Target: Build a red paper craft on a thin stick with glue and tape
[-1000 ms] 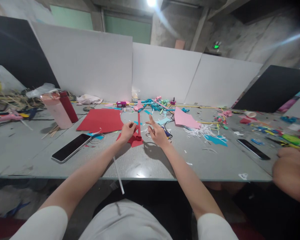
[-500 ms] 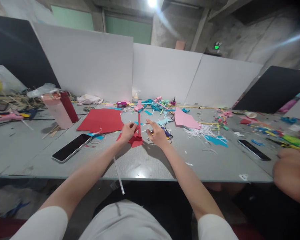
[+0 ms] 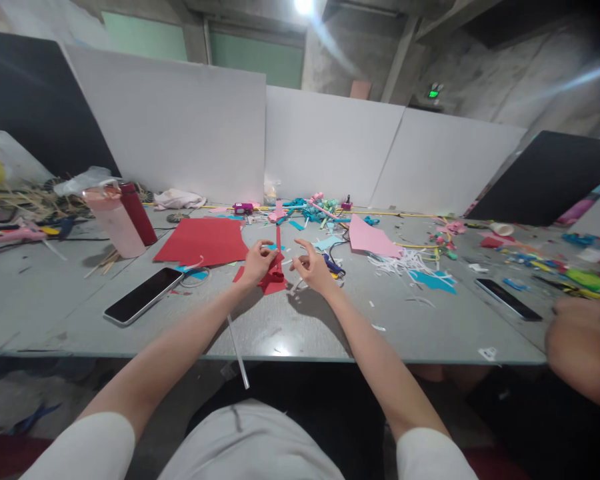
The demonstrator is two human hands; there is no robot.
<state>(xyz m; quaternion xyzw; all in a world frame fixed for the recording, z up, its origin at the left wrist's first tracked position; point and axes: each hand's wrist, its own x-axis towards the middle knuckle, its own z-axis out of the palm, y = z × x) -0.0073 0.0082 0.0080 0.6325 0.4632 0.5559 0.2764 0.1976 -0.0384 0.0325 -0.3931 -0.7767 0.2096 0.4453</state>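
Note:
My left hand (image 3: pixel 258 263) hovers at the left side of an upright-looking red paper strip (image 3: pixel 279 241), its thumb and index finger curled close together. Whatever may be between those fingertips is too small to make out. On the other side of the strip, my right hand (image 3: pixel 314 268) has its index finger stretched forward and the other fingers bent; I see nothing in it. Beneath the strip lie red paper pieces (image 3: pixel 273 287), with a small red rolled part (image 3: pixel 277 277) at its foot. A dark blue-handled tool (image 3: pixel 336 267) lies just behind my right hand.
Red paper sheet (image 3: pixel 200 240), phone (image 3: pixel 144 295) and pink bottle (image 3: pixel 115 223) lie or stand left. A clear stick (image 3: pixel 239 353) overhangs the front edge. Pink paper (image 3: pixel 373 238), white shreds (image 3: pixel 405 263) and another phone (image 3: pixel 509 300) are right, near another person's arm (image 3: pixel 583 343).
My right hand's fingers have curled in more, and its thumb has drawn nearer the index finger. The left fingers have lifted and shifted slightly. The papers look unmoved.

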